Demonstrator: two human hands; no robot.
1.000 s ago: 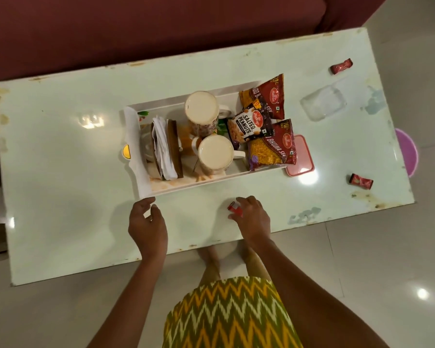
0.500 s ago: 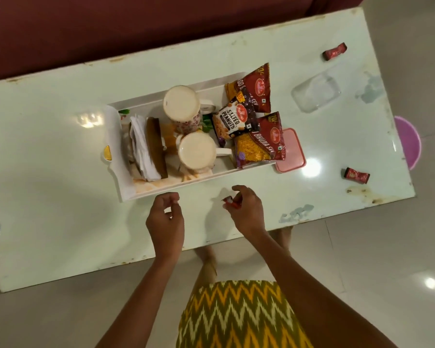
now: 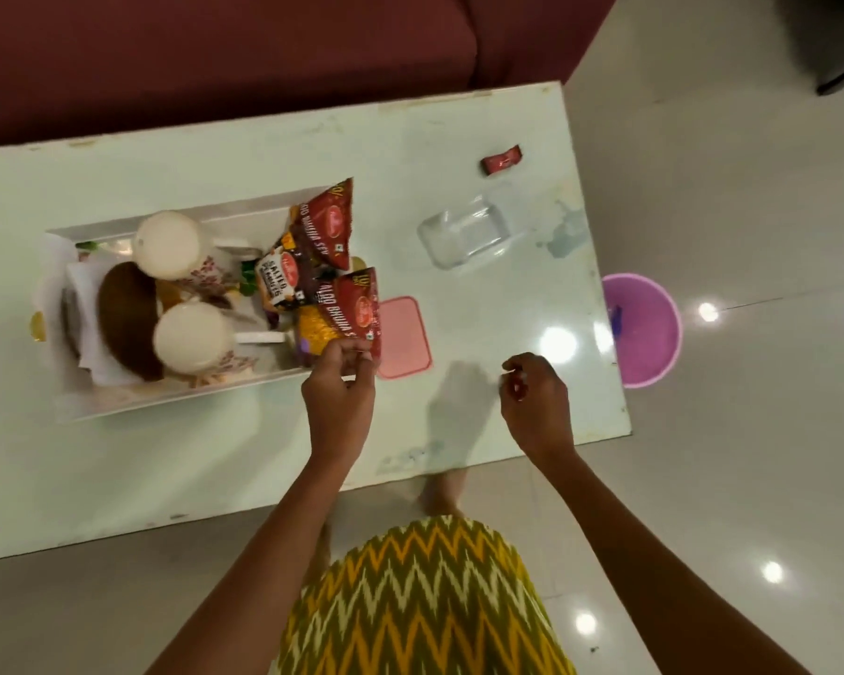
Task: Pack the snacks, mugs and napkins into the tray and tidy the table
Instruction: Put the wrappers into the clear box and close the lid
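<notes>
A white tray sits on the left of the table. It holds two cream mugs, white napkins in a brown holder, a salted peanuts packet and two red snack packets. My left hand is at the tray's right end, fingers pinched at the nearer red packet's lower edge; whether it grips anything is unclear. My right hand hovers over the table's right part, curled around a small red candy. Another red candy lies at the far right.
A pink lid lies against the tray's right end, with a clear plastic container beyond it. A purple bowl stands on the floor past the table's right edge. A maroon sofa runs along the far side.
My right hand picked up a red candy and moved right, over where another candy lay. My left hand moved from the tray's front edge to the red packet at its right end.
</notes>
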